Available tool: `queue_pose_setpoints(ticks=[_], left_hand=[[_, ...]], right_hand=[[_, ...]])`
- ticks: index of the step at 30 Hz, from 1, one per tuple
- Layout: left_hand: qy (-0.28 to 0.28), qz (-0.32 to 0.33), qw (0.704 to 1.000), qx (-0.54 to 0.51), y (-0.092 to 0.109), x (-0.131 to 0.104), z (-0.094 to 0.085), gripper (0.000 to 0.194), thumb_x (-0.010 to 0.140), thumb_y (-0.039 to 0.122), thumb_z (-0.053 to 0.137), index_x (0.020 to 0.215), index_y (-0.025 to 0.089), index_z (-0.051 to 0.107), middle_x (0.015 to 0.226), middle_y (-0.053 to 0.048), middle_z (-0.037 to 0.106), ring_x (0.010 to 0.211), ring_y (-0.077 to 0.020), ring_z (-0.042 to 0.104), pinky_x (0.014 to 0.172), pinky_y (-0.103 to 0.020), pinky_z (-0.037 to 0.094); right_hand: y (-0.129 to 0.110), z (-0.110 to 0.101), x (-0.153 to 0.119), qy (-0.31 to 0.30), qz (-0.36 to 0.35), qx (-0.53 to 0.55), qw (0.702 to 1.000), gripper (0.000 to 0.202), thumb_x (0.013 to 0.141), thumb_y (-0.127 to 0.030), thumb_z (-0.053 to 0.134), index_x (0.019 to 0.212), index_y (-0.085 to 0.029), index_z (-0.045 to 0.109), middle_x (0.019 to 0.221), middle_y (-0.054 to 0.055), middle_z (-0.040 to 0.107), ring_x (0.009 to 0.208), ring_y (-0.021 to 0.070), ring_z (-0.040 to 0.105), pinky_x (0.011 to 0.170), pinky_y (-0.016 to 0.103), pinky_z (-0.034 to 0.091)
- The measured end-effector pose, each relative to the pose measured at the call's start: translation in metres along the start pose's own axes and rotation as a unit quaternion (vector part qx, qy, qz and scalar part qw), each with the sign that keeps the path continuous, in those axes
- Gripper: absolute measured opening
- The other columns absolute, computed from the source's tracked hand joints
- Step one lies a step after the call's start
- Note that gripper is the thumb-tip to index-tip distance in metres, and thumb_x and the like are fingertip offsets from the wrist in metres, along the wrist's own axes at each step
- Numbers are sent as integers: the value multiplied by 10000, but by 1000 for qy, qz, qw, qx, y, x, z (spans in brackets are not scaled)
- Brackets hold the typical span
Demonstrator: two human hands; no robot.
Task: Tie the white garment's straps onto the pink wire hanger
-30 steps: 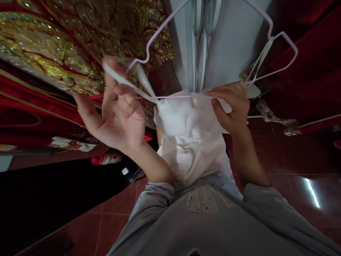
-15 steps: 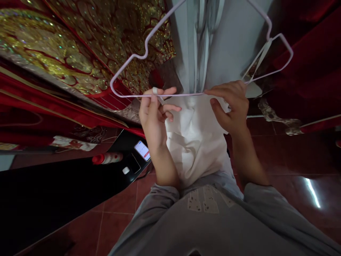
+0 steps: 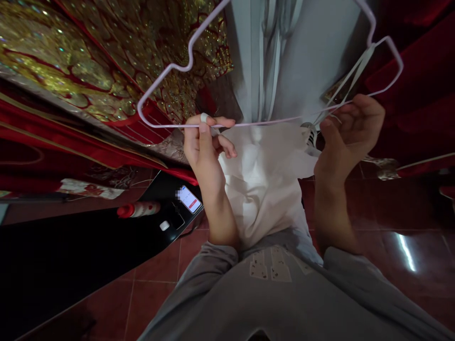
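Through the head camera I see my left hand [image 3: 205,154] pinching the lower bar of the lilac clothes hanger [image 3: 263,123] between thumb and fingers, a white strip across one finger. The hanger runs rightward from that grip to my right hand [image 3: 350,142], whose fingers curl beside the bar; I can't tell whether they grasp it. A white strap [image 3: 364,58] loops over the hanger's right-hand notch, near those fingers. Between my forearms, white cloth [image 3: 263,170] drapes below the bar.
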State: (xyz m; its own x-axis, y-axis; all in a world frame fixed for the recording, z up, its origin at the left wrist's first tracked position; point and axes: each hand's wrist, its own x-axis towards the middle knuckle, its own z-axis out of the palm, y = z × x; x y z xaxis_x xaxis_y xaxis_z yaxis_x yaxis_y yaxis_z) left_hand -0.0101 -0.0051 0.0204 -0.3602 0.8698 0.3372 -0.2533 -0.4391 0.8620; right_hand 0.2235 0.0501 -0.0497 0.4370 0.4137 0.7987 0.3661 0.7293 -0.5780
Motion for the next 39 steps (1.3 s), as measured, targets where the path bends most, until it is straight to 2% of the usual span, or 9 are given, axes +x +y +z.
queue_pose_setpoints(ticks=[3, 7, 14, 20, 23, 26, 31, 36, 39], left_hand=[[-8, 14, 1000, -6, -2, -1, 1, 177, 1112, 322, 548, 955, 247, 581, 929, -18, 758, 454, -104, 491, 454, -300, 356], [0, 26, 1000, -12, -3, -3, 3, 221, 1101, 379, 587, 943, 224, 575, 913, -29, 761, 444, -100, 475, 436, -272, 358], [-3, 58, 998, -37, -9, 4, 0, 194, 1094, 339, 611, 940, 224, 589, 862, -34, 736, 440, -108, 422, 415, -247, 307], [-11, 42, 998, -34, -14, 16, -11, 217, 1102, 327, 586, 913, 220, 581, 858, -45, 739, 396, -95, 302, 390, -252, 211], [-17, 46, 998, -34, -15, 19, -13, 219, 1092, 321, 596, 902, 213, 592, 857, -50, 748, 389, -87, 275, 395, -254, 182], [-18, 59, 997, -37, -18, 18, -13, 221, 1083, 318, 602, 899, 195, 606, 840, -52, 747, 386, -78, 273, 400, -247, 161], [-9, 42, 998, -36, -18, 15, -11, 212, 1073, 308, 614, 896, 192, 608, 828, -55, 736, 404, -79, 287, 412, -247, 160], [-20, 29, 997, -62, -16, 15, -5, 243, 1103, 170, 461, 895, 184, 584, 831, -66, 753, 395, -81, 275, 410, -235, 174], [-8, 5, 998, -68, -15, 12, -1, 272, 1103, 124, 424, 886, 181, 578, 832, -70, 756, 402, -81, 288, 409, -227, 188]], right_hand=[[7, 2, -3, 23, 32, 33, 999, 564, 797, -563, 856, 1165, -296, 522, 1067, 45, 546, 907, 169, 604, 825, 357, 555], [3, 3, -5, 4, 165, 56, 985, 386, 831, -417, 796, 1045, -265, 513, 937, 12, 601, 803, 144, 606, 770, 329, 535], [-48, -4, 9, -59, 301, 49, 951, 196, 772, -309, 798, 753, -246, 614, 687, -36, 535, 580, 103, 436, 532, 254, 362], [-58, -5, 57, -44, 246, 70, 966, 131, 685, -306, 788, 810, -299, 748, 731, 0, 564, 641, 138, 440, 607, 310, 407], [-42, -9, 90, -67, 228, 114, 965, 310, 669, -250, 712, 951, -314, 824, 839, 18, 633, 658, 134, 511, 626, 326, 475], [-27, -23, 109, -117, 211, 172, 955, 448, 755, -271, 578, 1126, -315, 826, 1076, 7, 725, 852, 163, 675, 844, 371, 610], [-5, -52, 99, -86, 137, 159, 974, 515, 987, -241, 386, 1301, -432, 746, 1421, -136, 662, 1312, 170, 674, 1177, 379, 540], [-12, -35, 65, -57, 28, 66, 996, 305, 1088, -401, 442, 1244, -512, 680, 1162, -90, 721, 1083, 169, 755, 988, 388, 632], [-40, -9, 48, -135, -7, 63, 989, 288, 983, -372, 641, 1264, -419, 679, 1071, -44, 726, 978, 178, 740, 875, 369, 624]])
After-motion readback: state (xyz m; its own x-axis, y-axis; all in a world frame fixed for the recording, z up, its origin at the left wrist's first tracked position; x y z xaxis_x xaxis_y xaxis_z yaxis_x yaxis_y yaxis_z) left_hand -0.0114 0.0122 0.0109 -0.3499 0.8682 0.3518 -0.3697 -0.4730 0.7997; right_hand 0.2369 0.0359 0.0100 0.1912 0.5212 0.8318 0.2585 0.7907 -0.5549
